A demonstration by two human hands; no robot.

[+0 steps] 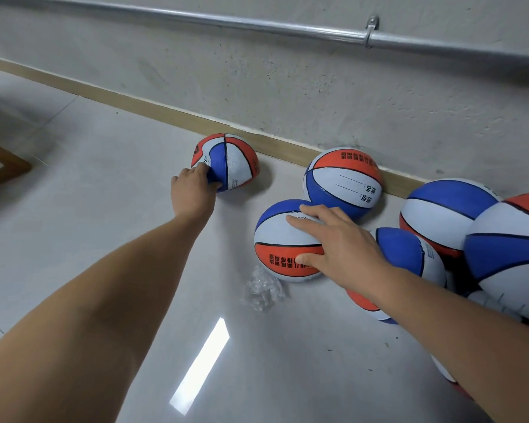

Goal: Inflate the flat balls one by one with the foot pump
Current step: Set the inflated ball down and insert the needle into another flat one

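Several red, white and blue balls lie on the grey floor along the wall. My left hand (193, 186) reaches far out and grips the near side of a partly flat ball (229, 161) by the skirting board, fingers curled into its dented panel. My right hand (333, 239) rests on a round ball (283, 239) closer to me, fingers spread over its top and the thumb pressing its red panel. No foot pump is in view.
Another ball (342, 181) leans at the wall, and a heap of balls (446, 215) fills the right side. A crumpled clear plastic wrapper (261, 288) lies on the floor below the near ball. A wooden frame corner (3, 166) shows at left. A metal pipe (257, 25) runs along the wall.
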